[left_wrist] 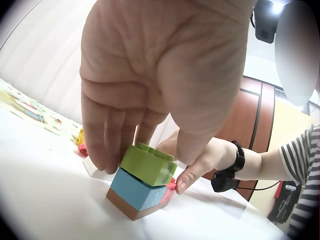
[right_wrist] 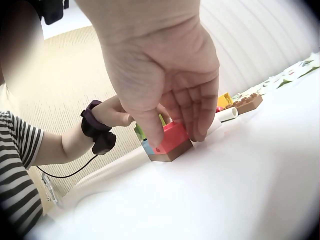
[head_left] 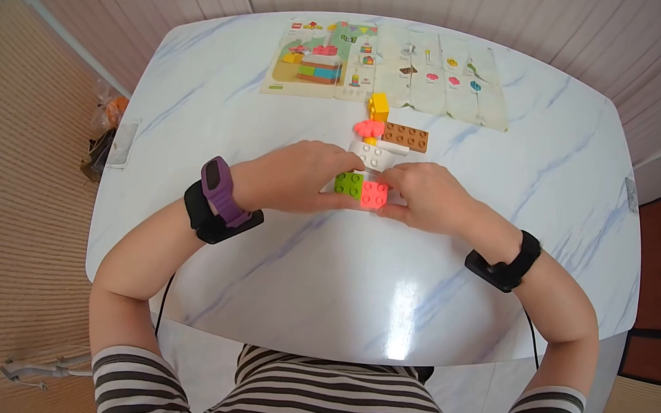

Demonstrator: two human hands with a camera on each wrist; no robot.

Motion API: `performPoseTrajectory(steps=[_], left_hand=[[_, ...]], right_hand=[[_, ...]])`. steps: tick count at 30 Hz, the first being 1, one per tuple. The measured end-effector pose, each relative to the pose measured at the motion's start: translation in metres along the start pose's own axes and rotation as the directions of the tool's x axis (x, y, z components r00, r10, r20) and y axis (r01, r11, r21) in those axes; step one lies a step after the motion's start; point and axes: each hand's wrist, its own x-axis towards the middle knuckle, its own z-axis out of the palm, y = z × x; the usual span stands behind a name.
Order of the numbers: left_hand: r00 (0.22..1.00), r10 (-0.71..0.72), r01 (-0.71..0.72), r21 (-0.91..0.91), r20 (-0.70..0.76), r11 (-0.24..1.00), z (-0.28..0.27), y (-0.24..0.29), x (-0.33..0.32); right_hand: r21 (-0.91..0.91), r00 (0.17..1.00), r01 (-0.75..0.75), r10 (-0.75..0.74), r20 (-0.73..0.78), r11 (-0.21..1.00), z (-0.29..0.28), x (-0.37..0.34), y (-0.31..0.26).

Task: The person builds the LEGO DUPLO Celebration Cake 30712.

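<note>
In the head view, the left hand [head_left: 300, 176] had its thumb and fingers clamped on the green block [head_left: 348, 184], and the right hand [head_left: 434, 198] pinched the pink block [head_left: 374, 195] beside it (a white piece [head_left: 372, 156] lay just beyond). In the left wrist view, the green block sat on a blue block [left_wrist: 138, 189] above a brown base [left_wrist: 132, 209]. In the right wrist view, the right thumb pressed the pink block's side, its fingers close together beyond.
</note>
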Motion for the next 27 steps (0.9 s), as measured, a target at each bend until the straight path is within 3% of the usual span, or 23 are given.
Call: performPoseTrajectory(steps=[3, 6, 9, 18, 24, 27], left_hand=[[0.998, -0.026, 0.023, -0.063, -0.051, 0.998, 0.000, -0.004, -0.001], [0.998, -0.059, 0.060, -0.111, 0.012, 0.992, -0.003, -0.005, 0.001], [1.000, -0.019, 0.016, -0.138, -0.020, 0.990, -0.003, -0.005, 0.001], [0.994, -0.106, 0.109, -0.130, 0.027, 0.986, -0.003, -0.001, 0.004], [0.989, -0.138, 0.115, -0.285, -0.061, 0.951, 0.007, -0.007, -0.001], [0.991, -0.132, 0.130, -0.136, -0.005, 0.982, 0.005, -0.003, -0.002]], right_hand=[[-0.002, 1.000, -0.009, 0.009, 0.011, 1.000, -0.001, 0.000, -0.001], [-0.007, 1.000, 0.001, -0.001, 0.004, 1.000, 0.000, 0.000, 0.000], [0.003, 1.000, 0.008, -0.008, 0.000, 1.000, -0.001, 0.000, 0.000], [0.011, 1.000, 0.015, -0.015, -0.004, 1.000, 0.001, 0.002, 0.002], [0.002, 1.000, 0.027, -0.027, -0.012, 1.000, 0.000, 0.002, 0.001], [-0.010, 0.999, 0.041, -0.041, -0.020, 0.999, 0.004, 0.001, 0.003]])
